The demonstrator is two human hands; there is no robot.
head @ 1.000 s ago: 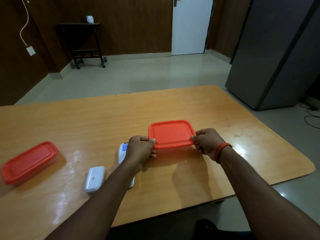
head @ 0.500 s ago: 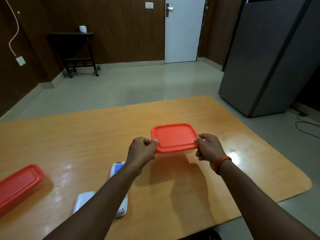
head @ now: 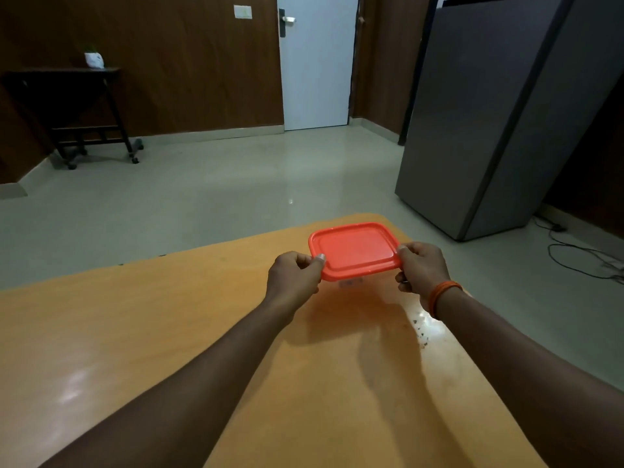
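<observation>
Two hands (head: pixel 294 274) (head: pixel 422 267), red-lidded box (head: pixel 354 248) gripped between

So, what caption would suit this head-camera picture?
Left hand and right hand grip a red-lidded container by its sides over a wooden table.

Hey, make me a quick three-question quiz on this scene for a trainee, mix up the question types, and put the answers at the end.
1. True or false: only the left hand grips the red-lidded container.
2. Which wrist bears the orange band? A) left B) right C) both
3. Fill the gap: the door beyond the table is ___ in colour.
Key: 1. False; the right hand grips its other side. 2. B. 3. White.
</observation>
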